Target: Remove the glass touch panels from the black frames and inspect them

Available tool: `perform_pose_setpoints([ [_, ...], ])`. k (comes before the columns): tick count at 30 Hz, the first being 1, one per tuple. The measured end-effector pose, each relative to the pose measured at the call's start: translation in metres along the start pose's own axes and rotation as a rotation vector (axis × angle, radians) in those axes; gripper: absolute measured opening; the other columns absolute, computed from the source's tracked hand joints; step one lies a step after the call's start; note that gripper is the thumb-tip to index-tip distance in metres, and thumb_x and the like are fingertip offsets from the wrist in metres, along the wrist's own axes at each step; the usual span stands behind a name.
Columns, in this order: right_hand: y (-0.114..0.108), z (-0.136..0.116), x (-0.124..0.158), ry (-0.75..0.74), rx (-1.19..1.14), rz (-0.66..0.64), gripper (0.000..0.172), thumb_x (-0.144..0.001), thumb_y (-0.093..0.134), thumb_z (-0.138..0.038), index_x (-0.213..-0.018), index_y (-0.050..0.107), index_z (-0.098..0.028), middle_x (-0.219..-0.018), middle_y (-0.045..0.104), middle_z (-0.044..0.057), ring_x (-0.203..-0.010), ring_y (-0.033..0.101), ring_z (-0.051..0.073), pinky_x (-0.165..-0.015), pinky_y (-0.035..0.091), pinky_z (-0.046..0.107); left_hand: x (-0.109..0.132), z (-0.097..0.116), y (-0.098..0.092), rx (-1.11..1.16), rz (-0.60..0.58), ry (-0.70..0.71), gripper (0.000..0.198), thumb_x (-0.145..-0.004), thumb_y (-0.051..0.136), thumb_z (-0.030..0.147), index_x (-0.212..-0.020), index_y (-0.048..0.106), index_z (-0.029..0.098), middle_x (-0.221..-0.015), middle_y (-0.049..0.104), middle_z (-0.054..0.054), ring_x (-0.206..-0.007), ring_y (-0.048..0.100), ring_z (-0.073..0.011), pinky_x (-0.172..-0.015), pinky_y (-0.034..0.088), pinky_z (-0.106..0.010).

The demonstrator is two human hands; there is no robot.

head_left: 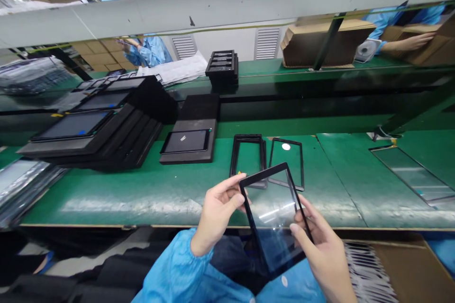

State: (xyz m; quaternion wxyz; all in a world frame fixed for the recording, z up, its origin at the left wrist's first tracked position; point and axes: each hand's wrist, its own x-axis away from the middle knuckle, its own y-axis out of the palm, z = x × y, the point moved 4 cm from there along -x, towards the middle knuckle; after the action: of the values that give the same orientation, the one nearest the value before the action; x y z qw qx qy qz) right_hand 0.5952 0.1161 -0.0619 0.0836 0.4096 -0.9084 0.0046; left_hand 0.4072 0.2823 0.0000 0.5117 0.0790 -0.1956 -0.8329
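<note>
A black-bordered clear touch panel [273,215] is tilted in front of my body, over the bench's front edge. My left hand [222,210] pinches its upper left edge between thumb and fingers. On the opposite side, my right hand [316,241] grips the right edge, the thumb lying over the glass. Just beyond the panel, black rectangular frames [233,156] lie stacked on the green bench. A single thin frame [302,163] with a round white sticker sits to their right. The panel's upper corner overlaps them in view.
A tablet screen [186,141] rests on a black foam block [199,109]. Stacked foam trays [138,123] with more screens stand at left. Another glass panel [414,173] lies at right. Cardboard [327,40] and black trays [222,67] occupy the shelf. Co-workers' hands [414,41] show behind.
</note>
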Motion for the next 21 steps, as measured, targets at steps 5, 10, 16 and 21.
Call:
perform_pose_setpoints([
  [5,-0.002,-0.001,0.001,-0.001,0.026,-0.004,0.063,-0.090,0.083,-0.043,-0.148,0.065,-0.029,-0.100,0.067,0.004,-0.078,0.063,0.017,-0.059,0.059,0.021,-0.001,-0.005,-0.001,0.034,0.014,-0.002,0.041,-0.082,0.091,0.026,-0.122,0.083,0.027,-0.083,0.076,-0.003,-0.070,0.075,-0.0156,-0.059,0.063,-0.022],
  [10,-0.005,-0.002,-0.002,0.013,0.047,-0.069,0.064,-0.090,0.084,-0.041,-0.149,0.063,-0.028,-0.100,0.067,0.004,-0.081,0.066,0.018,-0.065,0.061,0.023,-0.001,-0.007,-0.001,0.020,0.006,-0.032,0.043,-0.082,0.091,0.028,-0.124,0.082,0.027,-0.084,0.076,-0.003,-0.072,0.076,-0.0160,-0.058,0.063,-0.021],
  [16,0.002,-0.006,-0.002,0.045,0.016,-0.046,0.065,-0.088,0.084,-0.042,-0.149,0.064,-0.028,-0.099,0.064,0.003,-0.076,0.062,0.016,-0.057,0.058,0.021,-0.004,-0.009,-0.004,0.001,0.009,-0.074,0.045,-0.082,0.091,0.030,-0.126,0.081,0.028,-0.095,0.080,-0.006,-0.078,0.079,-0.0177,-0.057,0.063,-0.018],
  [21,0.006,-0.005,-0.002,0.047,0.024,-0.038,0.067,-0.089,0.084,-0.041,-0.150,0.062,-0.027,-0.098,0.062,0.003,-0.077,0.060,0.016,-0.057,0.058,0.021,-0.006,-0.012,-0.007,-0.010,0.027,-0.091,0.049,-0.083,0.090,0.031,-0.130,0.079,0.027,-0.103,0.082,-0.009,-0.085,0.081,-0.0212,-0.057,0.064,-0.019],
])
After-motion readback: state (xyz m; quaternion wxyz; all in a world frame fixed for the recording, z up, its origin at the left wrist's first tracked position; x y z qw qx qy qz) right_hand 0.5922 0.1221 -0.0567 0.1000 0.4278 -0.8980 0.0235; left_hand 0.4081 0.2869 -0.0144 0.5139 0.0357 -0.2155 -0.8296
